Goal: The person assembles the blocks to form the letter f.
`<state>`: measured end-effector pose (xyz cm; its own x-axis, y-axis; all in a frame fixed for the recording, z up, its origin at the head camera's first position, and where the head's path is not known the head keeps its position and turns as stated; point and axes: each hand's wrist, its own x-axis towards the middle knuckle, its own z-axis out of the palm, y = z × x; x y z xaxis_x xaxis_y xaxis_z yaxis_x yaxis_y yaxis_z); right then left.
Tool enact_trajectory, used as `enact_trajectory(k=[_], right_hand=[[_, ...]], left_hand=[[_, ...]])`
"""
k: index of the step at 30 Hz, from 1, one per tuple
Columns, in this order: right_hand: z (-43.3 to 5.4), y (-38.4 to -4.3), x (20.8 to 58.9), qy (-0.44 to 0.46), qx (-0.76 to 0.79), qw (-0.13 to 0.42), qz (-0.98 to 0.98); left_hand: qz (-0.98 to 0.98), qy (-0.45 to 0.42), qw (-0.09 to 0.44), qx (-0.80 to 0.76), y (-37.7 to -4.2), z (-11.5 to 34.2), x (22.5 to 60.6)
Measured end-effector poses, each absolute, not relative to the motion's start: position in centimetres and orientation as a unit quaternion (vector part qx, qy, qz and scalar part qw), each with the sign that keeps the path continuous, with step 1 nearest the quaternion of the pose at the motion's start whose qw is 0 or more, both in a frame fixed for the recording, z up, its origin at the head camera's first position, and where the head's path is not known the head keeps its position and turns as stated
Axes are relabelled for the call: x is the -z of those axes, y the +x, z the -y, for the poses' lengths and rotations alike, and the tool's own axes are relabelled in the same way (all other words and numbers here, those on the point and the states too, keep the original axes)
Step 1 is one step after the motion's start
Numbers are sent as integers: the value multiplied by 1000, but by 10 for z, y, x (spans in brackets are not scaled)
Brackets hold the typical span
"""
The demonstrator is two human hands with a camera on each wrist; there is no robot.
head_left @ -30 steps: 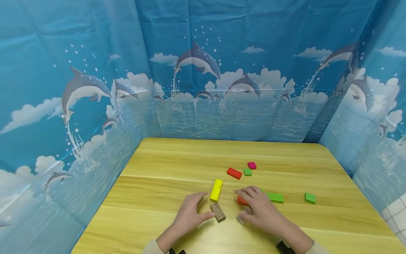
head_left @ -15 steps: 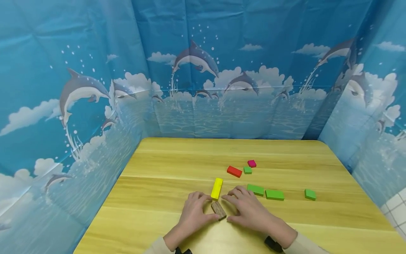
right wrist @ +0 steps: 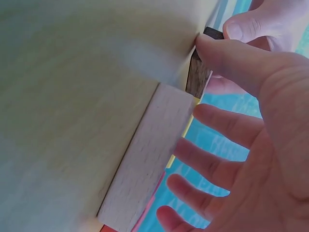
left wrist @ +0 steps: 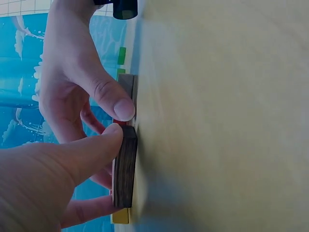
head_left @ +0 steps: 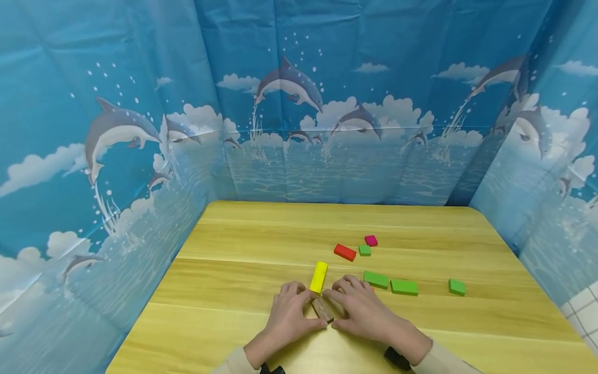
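Observation:
A dark brown wooden block [head_left: 323, 309] lies on the table between both hands. My left hand [head_left: 291, 314] pinches it end to end; in the left wrist view the thumb [left wrist: 116, 135] is at the block's near end and a fingertip at its far end. My right hand [head_left: 366, 306] is just right of the block, fingers loosely spread. In the right wrist view its thumb tip [right wrist: 205, 50] overlaps the dark block's edge. A pale wooden block [right wrist: 145, 159] lies beside its fingers and is hidden under that hand in the head view. A yellow block [head_left: 318, 277] sits just beyond the brown one.
Farther back lie a red block [head_left: 344, 253], a small green block [head_left: 364, 251] and a magenta one [head_left: 371, 240]. Two long green blocks [head_left: 404, 286] are right of my right hand, with another green block [head_left: 457, 286] farther right. A dolphin-print curtain [head_left: 327, 156] surrounds the table.
My right hand has moved left, from over the orange-red and pale blocks to the brown block. My left hand has shifted slightly right and closed in on the brown block.

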<state>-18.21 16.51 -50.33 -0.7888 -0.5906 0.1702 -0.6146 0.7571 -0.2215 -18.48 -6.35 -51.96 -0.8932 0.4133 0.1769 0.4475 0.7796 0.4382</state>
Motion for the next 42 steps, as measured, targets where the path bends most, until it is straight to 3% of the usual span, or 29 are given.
enact_trajectory(k=[16, 42], right_hand=[[-164, -174, 503, 310, -131, 34, 941], [-161, -142, 511, 301, -111, 42, 946]], left_hand=[[932, -265, -12, 245, -183, 66, 515], [926, -291, -19, 240, -159, 71, 521]])
